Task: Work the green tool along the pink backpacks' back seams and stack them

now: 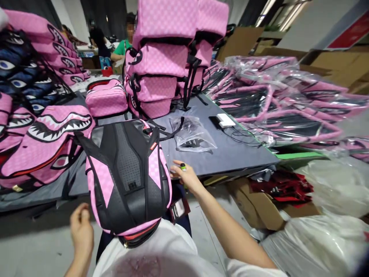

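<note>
The person's left hand [82, 229] is hanging in the air near the lower left side of a backpack, its fingers loosely curled around nothing. The right hand [184, 175] is hovering at the opposite side, empty, its fingers partly spread and wearing a green-and-black band [183, 167]; whether its fingertips are touching the bag, one cannot tell.

The black-and-pink backpack [129, 181] is lying between the hands with its padded back and straps facing up, its lower end jutting over the near edge of the surface toward the person's white shirt [178, 240]. A tag [178, 209] is dangling at its right side.

The grey surface [245, 152] is stretching away beyond. To the left, a pink shark-mouth backpack [57, 134] is resting near a stack of blue eye-patterned bags [25, 80]. Behind the central bag, a small pink case [106, 99] is sitting beside a tall stack of pink bags [163, 59]. To the right, a clear plastic bag [196, 132] is lying flat near a white block [225, 120].

Farther right, plastic-wrapped pink bags [300, 96] are piling up. Below them, an open cardboard box [256, 204] and white sacks [319, 242] are crowding the floor [203, 227]. In the background, a person in green [122, 48] is appearing before dark curtains [108, 13].
</note>
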{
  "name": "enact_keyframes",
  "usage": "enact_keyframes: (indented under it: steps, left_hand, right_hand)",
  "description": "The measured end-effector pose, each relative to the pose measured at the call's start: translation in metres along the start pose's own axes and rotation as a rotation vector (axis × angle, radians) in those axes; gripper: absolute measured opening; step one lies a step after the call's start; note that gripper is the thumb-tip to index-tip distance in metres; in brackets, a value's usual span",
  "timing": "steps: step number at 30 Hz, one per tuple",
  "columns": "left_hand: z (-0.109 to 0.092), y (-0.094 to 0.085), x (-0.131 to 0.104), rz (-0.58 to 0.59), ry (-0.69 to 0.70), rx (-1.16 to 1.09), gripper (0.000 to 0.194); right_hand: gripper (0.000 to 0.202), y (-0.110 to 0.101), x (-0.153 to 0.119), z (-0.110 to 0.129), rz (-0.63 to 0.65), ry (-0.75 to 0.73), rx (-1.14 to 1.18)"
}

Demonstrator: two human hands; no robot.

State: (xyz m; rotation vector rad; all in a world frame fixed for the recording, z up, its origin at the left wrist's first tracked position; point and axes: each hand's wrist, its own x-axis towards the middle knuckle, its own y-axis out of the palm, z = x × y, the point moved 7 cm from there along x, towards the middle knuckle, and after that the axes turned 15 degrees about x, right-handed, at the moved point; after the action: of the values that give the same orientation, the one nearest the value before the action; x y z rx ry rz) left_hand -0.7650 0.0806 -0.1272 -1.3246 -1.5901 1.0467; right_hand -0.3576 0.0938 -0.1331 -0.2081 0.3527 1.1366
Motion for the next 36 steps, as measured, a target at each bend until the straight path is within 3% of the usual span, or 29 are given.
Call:
enact_keyframes:
  steps: [2,3,4,6,8,9,11,15,18,20,23,28,30,33,36]
  left_hand:
    - [0.0,-0.022,-0.007,-0.271,0.047,-0.052,0.051]
    - [-0.015,-0.027,-0.008,-0.334,0.201,-0.053,0.051]
    - [-0.039,-0.025,-0.009,-0.315,0.425,-0.035,0.051]
    - [-0.085,-0.005,-0.016,-0.139,0.827,0.05,0.042]
    - [-0.109,0.014,-0.018,-0.045,0.969,0.102,0.033]
    - [-0.114,0.02,-0.018,-0.046,0.972,0.109,0.031]
    - [-0.113,0.031,-0.018,-0.095,0.933,0.1,0.031]
    - [-0.093,0.058,-0.035,-0.235,0.895,-0.003,0.028]
    - [-0.084,0.076,-0.051,-0.262,0.822,-0.028,0.028]
    - [-0.09,0.075,-0.052,-0.237,0.799,-0.047,0.027]
    - [-0.127,0.053,-0.025,-0.234,0.953,-0.074,0.028]
    - [-0.218,0.018,0.078,-0.406,1.27,0.15,0.034]
    - [-0.244,0.004,0.107,-0.473,1.359,0.176,0.038]
    - [-0.267,-0.015,0.116,-0.518,1.432,0.321,0.043]
    - [-0.274,-0.031,0.095,-0.509,1.509,0.426,0.04]
  right_hand:
    - [0.041,0.014,-0.009,0.03,-0.05,-0.36,-0.311]
    - [0.042,0.034,-0.018,0.042,0.0,-0.543,-0.478]
    - [0.043,0.062,-0.028,0.049,0.124,-0.684,-0.631]
    - [0.039,0.119,-0.045,0.043,0.484,-0.794,-0.902]
    - [0.025,0.152,-0.053,0.032,0.722,-0.745,-1.121]
    - [0.021,0.156,-0.05,0.03,0.723,-0.686,-1.209]
    - [0.023,0.143,-0.036,0.034,0.55,-0.55,-1.325]
    - [0.038,0.082,-0.006,0.045,0.133,-0.345,-1.378]
    - [0.06,0.052,0.019,0.034,0.073,-0.182,-1.259]
    - [0.051,0.047,0.03,0.023,0.13,-0.135,-1.172]
    - [0.029,0.052,0.031,0.017,0.153,-0.19,-1.147]
    - [0.028,0.065,-0.003,0.02,0.189,-0.302,-1.162]
    - [0.031,0.066,-0.016,0.027,0.225,-0.358,-1.148]
    - [0.038,0.063,-0.026,0.042,0.261,-0.485,-1.099]
    - [0.042,0.054,-0.024,0.048,0.286,-0.547,-1.076]
